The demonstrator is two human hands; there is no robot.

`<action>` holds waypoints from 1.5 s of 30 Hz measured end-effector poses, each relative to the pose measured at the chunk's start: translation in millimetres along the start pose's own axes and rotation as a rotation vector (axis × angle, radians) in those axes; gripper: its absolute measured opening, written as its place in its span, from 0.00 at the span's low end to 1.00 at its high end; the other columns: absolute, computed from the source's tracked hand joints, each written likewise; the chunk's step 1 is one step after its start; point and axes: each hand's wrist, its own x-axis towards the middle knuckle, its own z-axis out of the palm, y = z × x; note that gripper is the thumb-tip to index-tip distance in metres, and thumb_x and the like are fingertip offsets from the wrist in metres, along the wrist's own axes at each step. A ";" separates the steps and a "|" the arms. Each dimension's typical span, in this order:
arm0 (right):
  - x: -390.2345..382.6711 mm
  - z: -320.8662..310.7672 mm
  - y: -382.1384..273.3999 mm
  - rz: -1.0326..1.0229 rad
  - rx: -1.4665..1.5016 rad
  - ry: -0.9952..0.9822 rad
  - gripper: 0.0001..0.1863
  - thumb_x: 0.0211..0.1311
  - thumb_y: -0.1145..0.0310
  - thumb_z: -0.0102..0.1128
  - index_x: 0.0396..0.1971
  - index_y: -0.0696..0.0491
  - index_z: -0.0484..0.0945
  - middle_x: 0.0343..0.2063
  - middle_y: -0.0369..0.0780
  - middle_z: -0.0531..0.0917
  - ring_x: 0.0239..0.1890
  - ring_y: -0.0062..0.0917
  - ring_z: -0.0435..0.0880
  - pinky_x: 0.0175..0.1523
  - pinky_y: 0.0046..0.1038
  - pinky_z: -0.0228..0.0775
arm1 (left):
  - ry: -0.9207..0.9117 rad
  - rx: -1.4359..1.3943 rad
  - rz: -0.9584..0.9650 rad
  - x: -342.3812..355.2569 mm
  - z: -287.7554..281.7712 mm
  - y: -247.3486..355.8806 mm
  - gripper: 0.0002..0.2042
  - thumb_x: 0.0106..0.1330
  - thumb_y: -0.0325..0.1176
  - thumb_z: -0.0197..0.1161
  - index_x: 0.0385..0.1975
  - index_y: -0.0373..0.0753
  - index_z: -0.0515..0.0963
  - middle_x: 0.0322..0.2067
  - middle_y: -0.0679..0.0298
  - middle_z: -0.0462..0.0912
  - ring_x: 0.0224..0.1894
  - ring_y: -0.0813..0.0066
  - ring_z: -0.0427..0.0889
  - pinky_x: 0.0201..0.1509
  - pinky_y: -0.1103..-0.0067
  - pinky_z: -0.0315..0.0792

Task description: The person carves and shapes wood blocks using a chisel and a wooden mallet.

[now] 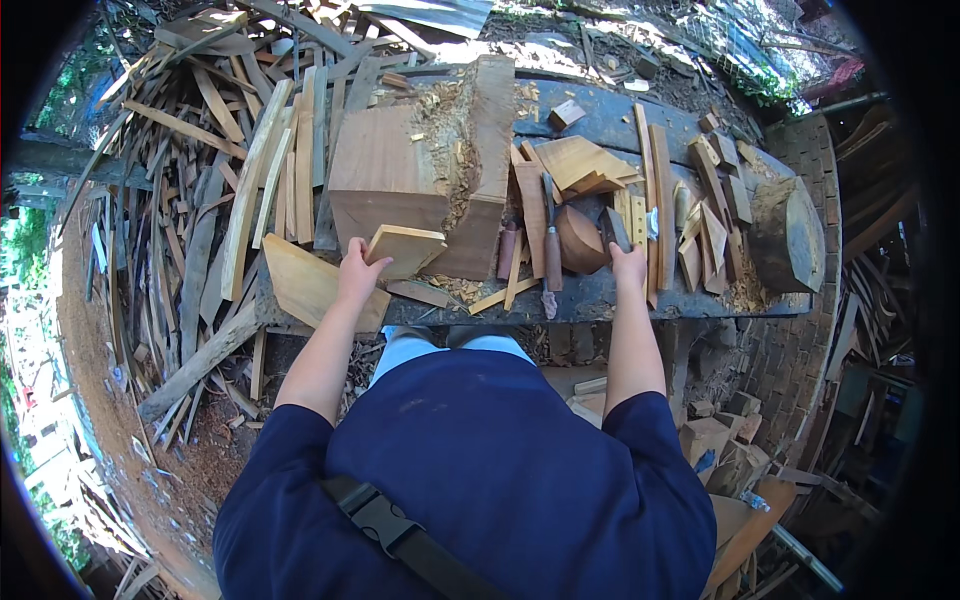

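Note:
My left hand (357, 274) grips the edge of a small, pale wooden board (405, 254), tilted up in front of a big squared timber block (385, 165). Beside that wrist lies a wider yellowish board (310, 282). My right hand (628, 266) is closed around the near end of a dark grey, flat rectangular block (615, 231), whose kind I cannot make out. Just left of it sits a rounded, reddish-brown wooden piece (580, 242). A chisel-like tool with a wooden handle (553, 258) lies on the bench, and another reddish handle (507, 252) rests nearby.
A dark workbench (590, 308) carries wood strips, offcuts (580, 160) and shavings. At its right end stands a log section (788, 235). A large scrap-wood heap (185, 180) fills the left side, and more offcuts (705, 437) lie below the bench at right.

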 end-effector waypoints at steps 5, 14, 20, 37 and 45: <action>-10.8 -0.3 -11.4 -0.076 -0.183 0.097 0.29 0.52 0.58 0.57 0.52 0.58 0.66 0.50 0.53 0.69 0.55 0.43 0.67 0.58 0.37 0.59 | 0.052 -0.389 0.128 -5.8 -13.8 19.7 0.21 0.55 0.33 0.65 0.43 0.35 0.62 0.35 0.55 0.76 0.39 0.69 0.77 0.42 0.79 0.70; -118.8 57.3 -14.2 -0.651 -0.177 -0.035 0.32 0.47 0.65 0.60 0.54 0.54 0.62 0.48 0.48 0.67 0.49 0.43 0.68 0.52 0.37 0.64 | 0.451 -0.781 -0.266 79.0 -4.2 41.5 0.18 0.62 0.31 0.55 0.50 0.33 0.61 0.44 0.51 0.73 0.47 0.67 0.72 0.50 0.76 0.66; -120.4 75.0 -4.9 -0.390 -0.170 -0.233 0.34 0.51 0.65 0.59 0.57 0.53 0.56 0.46 0.51 0.68 0.46 0.46 0.72 0.50 0.40 0.66 | 0.354 -0.580 -0.217 93.8 -1.9 61.6 0.15 0.59 0.32 0.57 0.45 0.34 0.69 0.44 0.51 0.74 0.48 0.62 0.73 0.50 0.73 0.65; -179.6 -19.7 -67.9 -0.185 1.331 -0.539 0.20 0.59 0.65 0.44 0.50 0.57 0.58 0.27 0.38 0.69 0.19 0.15 0.64 0.22 0.18 0.57 | -0.057 0.017 0.809 -42.1 -27.1 152.1 0.27 0.52 0.35 0.62 0.54 0.39 0.64 0.52 0.53 0.65 0.57 0.54 0.62 0.63 0.67 0.54; -204.9 -34.7 -127.0 -0.689 1.199 -0.995 0.23 0.60 0.61 0.48 0.52 0.58 0.63 0.31 0.34 0.72 0.25 0.14 0.67 0.28 0.17 0.61 | 0.085 0.153 1.166 -46.0 -37.0 187.4 0.15 0.47 0.31 0.66 0.36 0.49 0.74 0.40 0.68 0.73 0.56 0.60 0.65 0.63 0.53 0.48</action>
